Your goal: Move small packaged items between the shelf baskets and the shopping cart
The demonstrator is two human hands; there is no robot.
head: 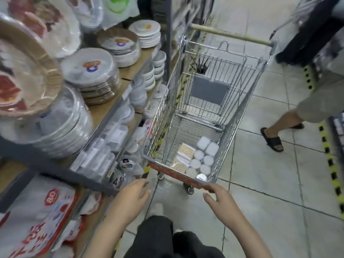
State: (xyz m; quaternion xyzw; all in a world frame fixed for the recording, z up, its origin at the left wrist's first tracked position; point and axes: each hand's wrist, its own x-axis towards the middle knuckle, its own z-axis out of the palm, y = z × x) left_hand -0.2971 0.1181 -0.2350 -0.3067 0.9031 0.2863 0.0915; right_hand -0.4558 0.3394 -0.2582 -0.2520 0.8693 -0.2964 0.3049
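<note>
A wire shopping cart stands in the aisle ahead of me, its red front rim nearest me. Inside at the near end lie several small round white packs, square white packs and tan flat packs. My right hand reaches toward the cart's near right corner, fingers loosely curled, holding nothing I can see. My left hand hovers empty with relaxed fingers by the shelf edge, close to small clear packaged items on the lower shelf.
Shelving on my left holds stacks of wrapped paper plates and bowls. Red-printed packs fill the bottom shelf. Another person's leg in a black sandal stands right of the cart. Yellow-black floor tape runs along the right.
</note>
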